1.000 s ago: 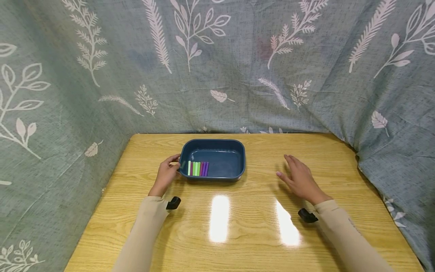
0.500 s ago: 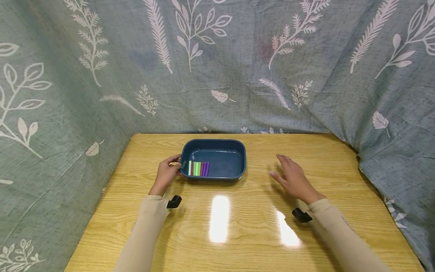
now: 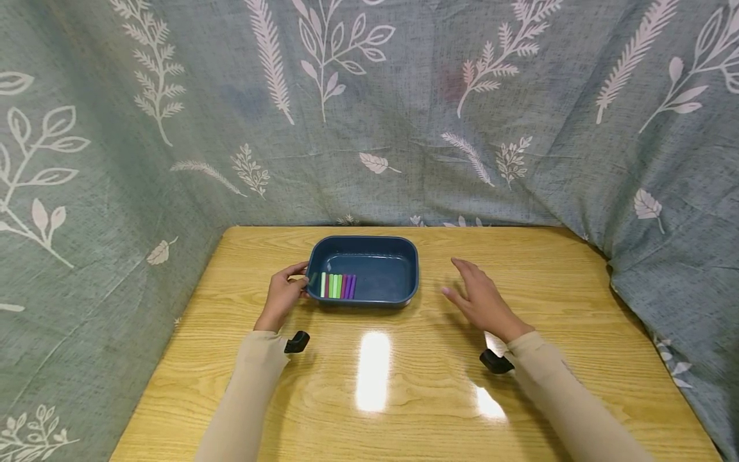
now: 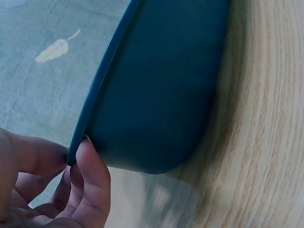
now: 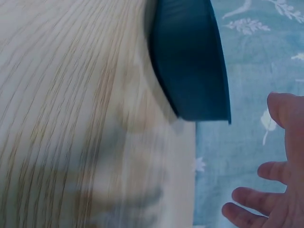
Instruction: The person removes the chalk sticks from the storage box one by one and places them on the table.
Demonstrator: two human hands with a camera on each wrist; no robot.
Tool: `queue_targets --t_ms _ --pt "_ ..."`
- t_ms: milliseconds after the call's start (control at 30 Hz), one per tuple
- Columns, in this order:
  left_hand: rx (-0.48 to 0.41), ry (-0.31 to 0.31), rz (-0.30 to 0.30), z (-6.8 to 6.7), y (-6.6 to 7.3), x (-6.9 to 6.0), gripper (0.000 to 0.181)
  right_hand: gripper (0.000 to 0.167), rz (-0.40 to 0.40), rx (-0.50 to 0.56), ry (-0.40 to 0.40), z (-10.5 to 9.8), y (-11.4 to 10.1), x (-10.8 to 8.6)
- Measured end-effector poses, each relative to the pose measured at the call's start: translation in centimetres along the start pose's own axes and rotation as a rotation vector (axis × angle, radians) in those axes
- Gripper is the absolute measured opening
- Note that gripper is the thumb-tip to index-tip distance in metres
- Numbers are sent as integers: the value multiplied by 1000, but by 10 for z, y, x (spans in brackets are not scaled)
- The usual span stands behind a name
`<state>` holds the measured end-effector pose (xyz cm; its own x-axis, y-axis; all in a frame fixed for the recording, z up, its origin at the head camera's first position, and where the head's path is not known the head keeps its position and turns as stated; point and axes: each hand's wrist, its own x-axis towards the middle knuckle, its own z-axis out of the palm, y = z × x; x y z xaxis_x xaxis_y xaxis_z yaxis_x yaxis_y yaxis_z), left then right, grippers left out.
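A dark blue plastic basin (image 3: 383, 282) stands near the back of the wooden table. Inside, along its left front, several chalk-like sticks (image 3: 337, 287) in white, green, maroon and purple lie side by side. My left hand (image 3: 281, 296) pinches the basin's left rim; in the left wrist view the thumb and a finger (image 4: 92, 175) clasp the rim from both sides. Apart from the basin, to its right, my right hand (image 3: 482, 298) hovers over the table with fingers extended and nothing in them. The right wrist view shows those fingers (image 5: 256, 199) spread beside the basin's end.
The wooden table (image 3: 323, 398) has glossy light reflections in front of the basin. A grey-green curtain (image 3: 358, 128) with white leaf prints hangs behind and along both sides. Black wrist mounts (image 3: 297, 342) jut from the sleeves.
My right hand has moved left, nearer the basin, its fingers still extended. My left hand keeps its hold on the rim, and the basin and sticks stay where they were.
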<state>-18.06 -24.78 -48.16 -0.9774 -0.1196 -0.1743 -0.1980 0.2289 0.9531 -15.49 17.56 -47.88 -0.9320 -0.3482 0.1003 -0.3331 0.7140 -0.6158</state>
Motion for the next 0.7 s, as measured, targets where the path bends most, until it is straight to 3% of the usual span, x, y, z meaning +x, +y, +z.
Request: queue_targets --t_ms 700 --pt "-23 12 -10 1 -4 3 45 66 -28 91 23 15 -28 20"
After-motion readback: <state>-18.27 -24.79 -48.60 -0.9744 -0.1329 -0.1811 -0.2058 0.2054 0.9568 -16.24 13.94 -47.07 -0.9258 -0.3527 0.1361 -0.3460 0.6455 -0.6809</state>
